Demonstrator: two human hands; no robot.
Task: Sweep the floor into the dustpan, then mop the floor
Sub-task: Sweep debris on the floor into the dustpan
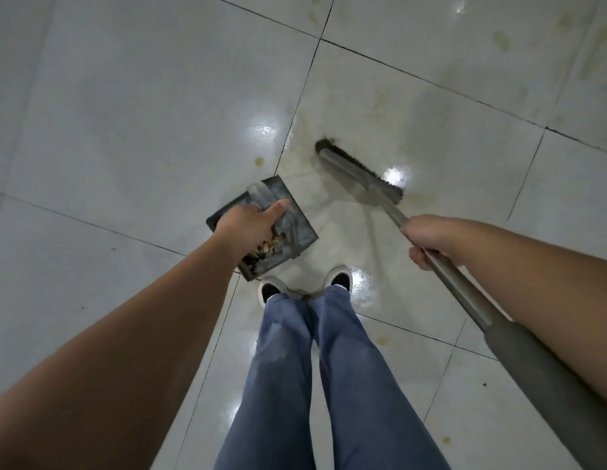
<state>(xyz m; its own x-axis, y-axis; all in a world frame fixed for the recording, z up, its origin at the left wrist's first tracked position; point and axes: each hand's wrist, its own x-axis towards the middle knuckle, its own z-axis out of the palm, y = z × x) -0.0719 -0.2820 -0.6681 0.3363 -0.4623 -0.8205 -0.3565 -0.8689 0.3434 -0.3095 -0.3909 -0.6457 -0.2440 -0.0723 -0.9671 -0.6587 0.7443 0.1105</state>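
My left hand (pixel 249 224) grips the handle of a dark grey dustpan (pixel 300 228) that sits on the white tiled floor (pixel 126 113) just ahead of my feet. Brownish scraps (pixel 268 250) lie in the pan's near end. My right hand (pixel 431 237) is closed around the grey broom handle (pixel 519 337). The broom head (pixel 356 171) with dark bristles rests on the floor to the right of and beyond the dustpan, apart from it.
My two legs in blue trousers (pixel 315 385) and white shoes (pixel 339 278) stand below the dustpan. Yellowish stains (pixel 502 40) and wet smears mark the tiles around the broom and at the upper right. Small dark specks (pixel 484 384) lie on the floor.
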